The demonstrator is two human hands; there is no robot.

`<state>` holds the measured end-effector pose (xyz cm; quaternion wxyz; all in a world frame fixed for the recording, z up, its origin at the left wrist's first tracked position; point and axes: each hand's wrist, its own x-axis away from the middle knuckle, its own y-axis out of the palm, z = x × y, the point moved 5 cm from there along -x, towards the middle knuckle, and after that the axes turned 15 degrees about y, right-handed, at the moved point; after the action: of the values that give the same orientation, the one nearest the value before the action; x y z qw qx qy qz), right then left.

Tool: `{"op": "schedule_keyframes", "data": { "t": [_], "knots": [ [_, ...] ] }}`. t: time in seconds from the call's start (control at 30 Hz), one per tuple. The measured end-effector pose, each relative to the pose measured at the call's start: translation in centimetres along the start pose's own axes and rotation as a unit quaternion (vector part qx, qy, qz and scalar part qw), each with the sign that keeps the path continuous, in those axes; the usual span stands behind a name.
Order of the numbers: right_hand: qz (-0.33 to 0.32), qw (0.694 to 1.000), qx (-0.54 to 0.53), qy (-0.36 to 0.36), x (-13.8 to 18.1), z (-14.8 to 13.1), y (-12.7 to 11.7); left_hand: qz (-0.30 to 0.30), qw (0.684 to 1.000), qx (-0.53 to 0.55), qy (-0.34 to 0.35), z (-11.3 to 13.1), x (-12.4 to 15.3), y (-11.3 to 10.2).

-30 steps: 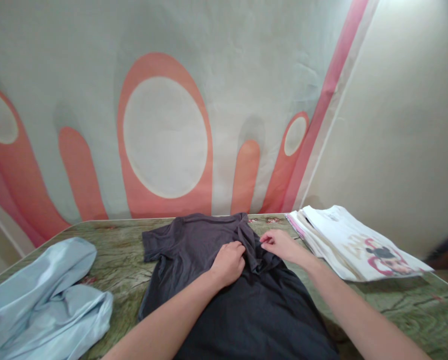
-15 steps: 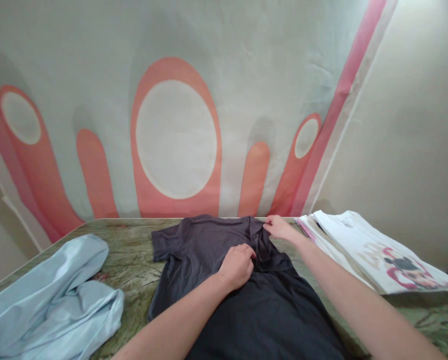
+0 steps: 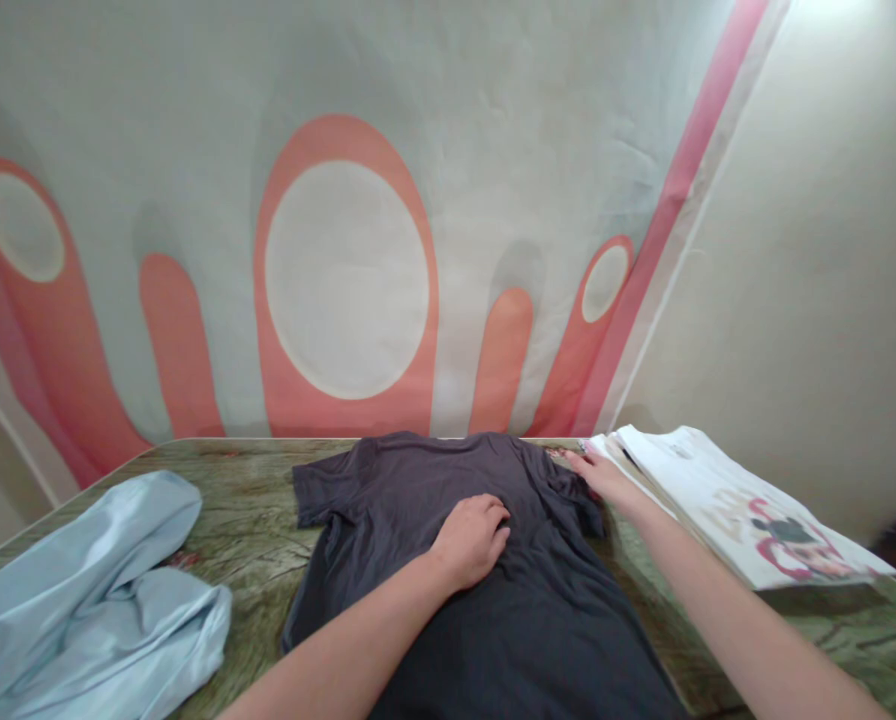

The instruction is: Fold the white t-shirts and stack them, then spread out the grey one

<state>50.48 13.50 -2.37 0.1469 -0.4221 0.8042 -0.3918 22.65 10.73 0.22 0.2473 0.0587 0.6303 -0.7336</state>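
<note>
A dark grey T-shirt (image 3: 418,490) lies spread flat on a green marbled table (image 3: 253,510), collar end away from me, both short sleeves laid out. My left hand (image 3: 472,538) rests palm down on the shirt's chest, fingers loosely curled against the cloth. My right hand (image 3: 602,473) reaches to the shirt's right sleeve and pinches its outer edge, just beside the stack of white clothes.
A crumpled pale blue garment (image 3: 95,590) lies at the table's left. A stack of folded white printed shirts (image 3: 725,500) sits at the right. A wall hanging with orange ovals (image 3: 343,280) rises directly behind the table's far edge.
The bunched right sleeve has been pulled out flat to the right by my right hand. My left hand stayed on the chest, its fingers relaxing from a grip.
</note>
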Motion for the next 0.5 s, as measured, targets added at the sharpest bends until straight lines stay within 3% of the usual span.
{"op": "schedule_keyframes", "data": {
  "t": [0.17, 0.37, 0.5],
  "knots": [
    [-0.041, 0.998, 0.044, 0.011, 0.6, 2.0, -0.2, 0.001, 1.0, -0.002, 0.007, 0.0, -0.1, -0.1],
    [0.094, 0.99, 0.103, -0.008, -0.6, 2.6, -3.9, -0.002, 1.0, 0.0, 0.007, 0.1, -0.1, -0.1],
    [0.109, 0.985, 0.124, -0.049, -0.2, 2.3, -3.7, -0.011, 1.0, -0.002, 0.008, 0.1, -0.1, -0.1]
  ]
}}
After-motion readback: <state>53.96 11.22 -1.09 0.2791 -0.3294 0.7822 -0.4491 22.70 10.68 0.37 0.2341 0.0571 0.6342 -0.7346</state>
